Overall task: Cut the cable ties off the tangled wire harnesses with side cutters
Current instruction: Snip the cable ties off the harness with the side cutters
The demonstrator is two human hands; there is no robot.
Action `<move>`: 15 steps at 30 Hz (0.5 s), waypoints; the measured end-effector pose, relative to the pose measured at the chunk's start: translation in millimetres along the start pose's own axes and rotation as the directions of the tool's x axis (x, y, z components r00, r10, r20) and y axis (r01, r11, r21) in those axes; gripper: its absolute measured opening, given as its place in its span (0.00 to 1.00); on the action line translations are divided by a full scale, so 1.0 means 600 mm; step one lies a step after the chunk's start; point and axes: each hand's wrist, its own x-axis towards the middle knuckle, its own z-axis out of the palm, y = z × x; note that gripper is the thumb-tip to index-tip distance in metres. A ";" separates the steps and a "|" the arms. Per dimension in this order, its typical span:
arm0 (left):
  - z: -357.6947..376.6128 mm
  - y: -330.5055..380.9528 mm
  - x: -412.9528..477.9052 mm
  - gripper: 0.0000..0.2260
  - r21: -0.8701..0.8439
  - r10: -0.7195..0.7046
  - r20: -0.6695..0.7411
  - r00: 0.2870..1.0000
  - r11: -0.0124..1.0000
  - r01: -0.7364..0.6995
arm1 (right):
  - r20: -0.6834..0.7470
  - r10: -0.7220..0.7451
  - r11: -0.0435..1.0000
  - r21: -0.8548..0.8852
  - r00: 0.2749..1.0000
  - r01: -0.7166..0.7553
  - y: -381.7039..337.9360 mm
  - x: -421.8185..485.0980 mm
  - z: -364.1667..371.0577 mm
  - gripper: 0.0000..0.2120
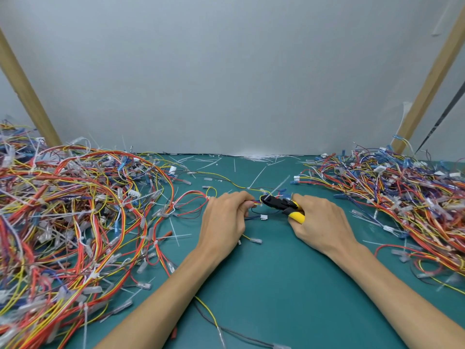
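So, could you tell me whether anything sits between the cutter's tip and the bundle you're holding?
Nothing visible does: the yellow-handled black side cutters in the right hand already have their tip at the small multicoloured wire bundle pinched by the left hand.

Green mat (276, 285) — grey wall (226, 71) behind

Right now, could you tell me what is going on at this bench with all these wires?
A person is cutting cable ties off wire harnesses. The left hand pinches a small bundle of wires, and the right hand grips yellow-handled side cutters with the tip at that bundle. Big tangled piles lie on the green mat: one to the left, one to the right. Loose white tie offcuts litter the far edge.
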 end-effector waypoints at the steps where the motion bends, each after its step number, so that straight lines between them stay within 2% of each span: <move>1: 0.000 0.000 0.000 0.08 -0.011 -0.001 -0.003 1.000 1.000 0.001 | 0.007 0.006 1.000 0.011 1.000 -0.006 0.000 0.000 -0.001 0.09; 15: 0.002 -0.005 0.001 0.07 -0.098 -0.015 -0.016 1.000 0.995 0.013 | 0.041 0.021 1.000 -0.003 0.999 -0.021 -0.001 0.001 -0.006 0.06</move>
